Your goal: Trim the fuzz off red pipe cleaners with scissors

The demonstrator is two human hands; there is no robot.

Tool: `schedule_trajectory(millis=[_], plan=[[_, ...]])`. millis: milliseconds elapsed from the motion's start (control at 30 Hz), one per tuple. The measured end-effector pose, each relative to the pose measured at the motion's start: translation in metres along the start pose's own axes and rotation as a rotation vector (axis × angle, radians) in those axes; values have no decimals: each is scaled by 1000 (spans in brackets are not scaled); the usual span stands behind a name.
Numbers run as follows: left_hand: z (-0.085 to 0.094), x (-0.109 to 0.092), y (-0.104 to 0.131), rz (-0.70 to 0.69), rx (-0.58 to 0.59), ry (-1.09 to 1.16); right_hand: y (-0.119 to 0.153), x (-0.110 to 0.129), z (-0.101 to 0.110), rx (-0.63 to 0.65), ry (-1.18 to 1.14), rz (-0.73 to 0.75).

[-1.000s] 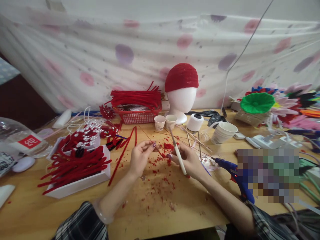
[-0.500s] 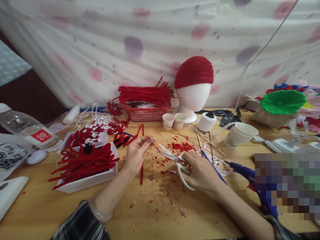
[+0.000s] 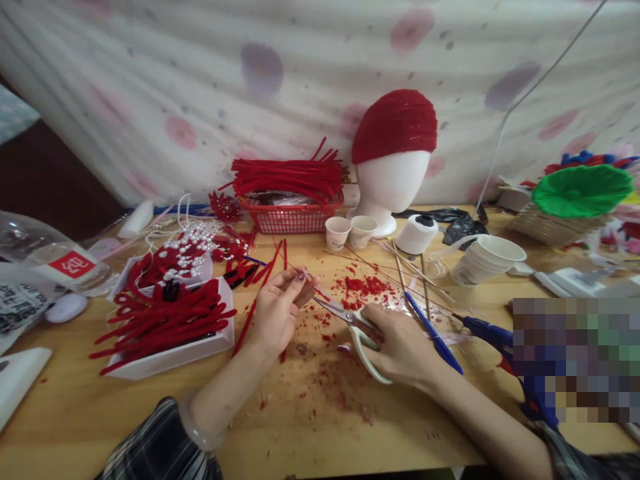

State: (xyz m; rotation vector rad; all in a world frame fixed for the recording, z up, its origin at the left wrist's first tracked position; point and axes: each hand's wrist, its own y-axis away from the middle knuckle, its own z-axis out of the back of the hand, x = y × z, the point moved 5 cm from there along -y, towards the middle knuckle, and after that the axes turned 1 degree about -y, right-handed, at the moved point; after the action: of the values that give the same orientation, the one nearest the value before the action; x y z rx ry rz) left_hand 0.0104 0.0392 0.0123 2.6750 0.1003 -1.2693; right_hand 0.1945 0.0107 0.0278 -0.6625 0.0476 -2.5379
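Observation:
My left hand (image 3: 277,310) is closed in a pinch on a thin red chenille stem (image 3: 311,289), whose tip points right. My right hand (image 3: 397,340) grips scissors (image 3: 367,363) with pale green handles, thumb and fingers through the loops. Their blades are nearly together and reach to the stem's end by my left fingertips; whether they touch it I cannot make out. A long red strip (image 3: 245,327) runs beside my left hand, and another passes partly hidden behind it. Red fuzz clippings (image 3: 367,288) lie beyond the scissors.
Left stand a white box (image 3: 175,360) of red chenille pieces, pearl stamens (image 3: 193,243) and a bottle (image 3: 55,257). Behind are a red basket (image 3: 295,219), paper cups (image 3: 338,233), a foam head (image 3: 393,180) and a thread cone (image 3: 417,235). Right lies a blue glue gun (image 3: 493,339).
The scissor blades have come closer together, near my left fingertips. A long red strip now shows left of my left hand. The view has shifted slightly.

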Motion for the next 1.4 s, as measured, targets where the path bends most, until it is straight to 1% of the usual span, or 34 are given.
schedule_trajectory(millis=[167,433,633,867,1000,1200,1400], plan=[[-2,-2,1,-7,10,16,0,0,0,5,-37,1],[-3,-2,0,-22,19,17,1,0,0,-10,-32,-4],[-2,-4,1,-16,40,-21,0,-2,0,-3,-13,4],[-1,-6,-1,-37,29,-80,0,-2,-1,-11,11,-2],[-1,-6,-1,-38,25,-62,0,-5,-2,0,22,-8],[2,-3,-1,-8,16,-43,1,-2,1,-30,35,22],[2,-2,-3,-10,10,-17,0,-3,0,-10,18,5]])
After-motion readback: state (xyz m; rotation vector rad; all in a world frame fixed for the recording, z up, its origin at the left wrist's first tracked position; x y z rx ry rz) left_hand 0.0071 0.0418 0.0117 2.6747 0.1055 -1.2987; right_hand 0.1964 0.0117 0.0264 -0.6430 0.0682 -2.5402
